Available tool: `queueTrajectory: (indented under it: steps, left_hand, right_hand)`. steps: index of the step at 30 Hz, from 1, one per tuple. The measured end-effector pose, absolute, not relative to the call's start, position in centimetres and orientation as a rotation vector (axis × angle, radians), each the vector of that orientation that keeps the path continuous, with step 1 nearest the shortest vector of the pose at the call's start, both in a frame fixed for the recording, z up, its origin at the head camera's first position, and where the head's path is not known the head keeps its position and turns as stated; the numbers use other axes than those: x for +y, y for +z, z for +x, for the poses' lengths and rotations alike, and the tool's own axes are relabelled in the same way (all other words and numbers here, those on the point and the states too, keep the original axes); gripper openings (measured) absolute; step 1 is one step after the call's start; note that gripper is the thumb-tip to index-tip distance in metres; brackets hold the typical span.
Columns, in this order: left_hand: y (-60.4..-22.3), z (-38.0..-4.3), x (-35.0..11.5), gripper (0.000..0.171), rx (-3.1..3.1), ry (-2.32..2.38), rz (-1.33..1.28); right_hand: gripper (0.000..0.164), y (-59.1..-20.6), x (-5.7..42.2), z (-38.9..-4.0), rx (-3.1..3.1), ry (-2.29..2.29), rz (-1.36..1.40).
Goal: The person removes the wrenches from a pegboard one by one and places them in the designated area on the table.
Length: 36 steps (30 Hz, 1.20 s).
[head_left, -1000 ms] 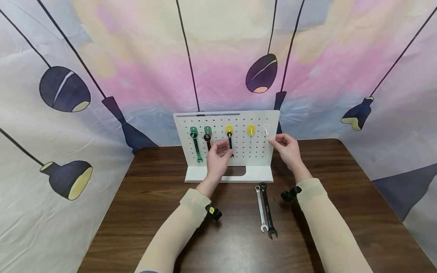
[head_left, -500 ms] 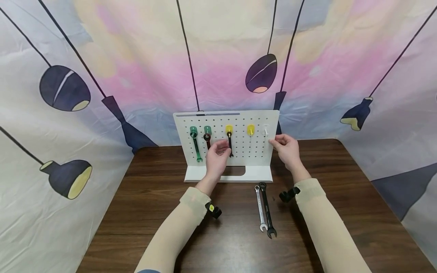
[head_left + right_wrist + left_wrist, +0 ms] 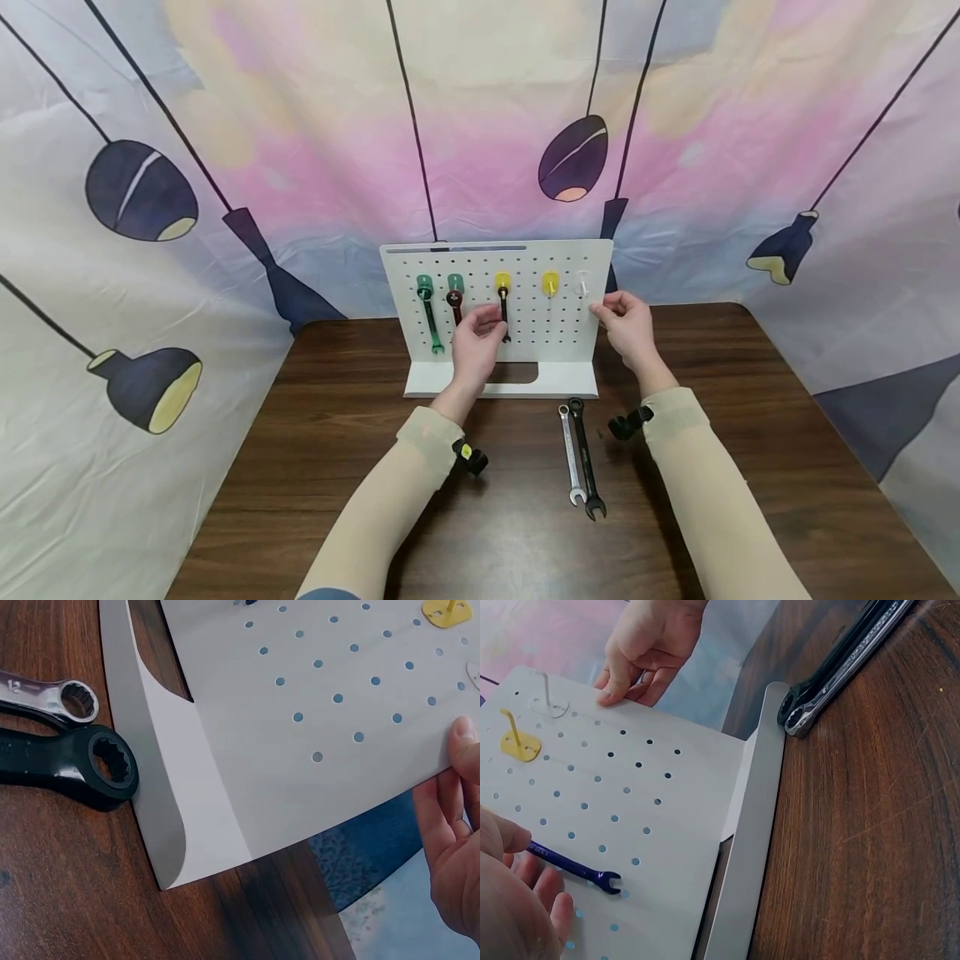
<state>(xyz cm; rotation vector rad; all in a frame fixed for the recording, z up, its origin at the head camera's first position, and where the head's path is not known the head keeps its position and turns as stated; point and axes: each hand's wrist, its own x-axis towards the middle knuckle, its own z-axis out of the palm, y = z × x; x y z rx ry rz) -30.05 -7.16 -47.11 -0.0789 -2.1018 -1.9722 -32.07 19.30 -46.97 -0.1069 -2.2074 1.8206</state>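
A white pegboard [image 3: 562, 381] stands on the table. On its middle yellow hook hangs a dark blue-purple combination wrench [image 3: 574, 866], its open end pointing down. My left hand [image 3: 476, 346] is at this wrench, thumb and fingers pinching its shaft in the left wrist view. My right hand [image 3: 630, 329] grips the board's right edge, thumb on the front and fingers behind. Left of the purple one hang a green wrench [image 3: 431, 321] and a dark red wrench [image 3: 454, 302], the latter partly hidden by my left hand. A yellow hook [image 3: 551, 284] and a clear hook [image 3: 582, 284] carry nothing.
A silver wrench [image 3: 572, 458] and a larger black wrench [image 3: 587, 458] lie side by side on the brown wooden table [image 3: 315, 467], ring ends close to the board's base. Behind the table hangs a cloth backdrop [image 3: 480, 125] printed with lamps.
Both hands stay in place, the left at the purple wrench and the right on the board's edge. The head view has shifted very slightly.
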Motion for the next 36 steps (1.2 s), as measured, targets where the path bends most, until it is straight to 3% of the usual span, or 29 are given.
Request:
queueTrajectory:
  steps: [36]
  left_hand:
    - [-47.23, -30.25, -6.51, 0.025, -2.058, -1.99, -0.006]
  right_hand:
    - [0.019, -47.26, 19.12, -31.88, -2.182, 1.78, -0.051]
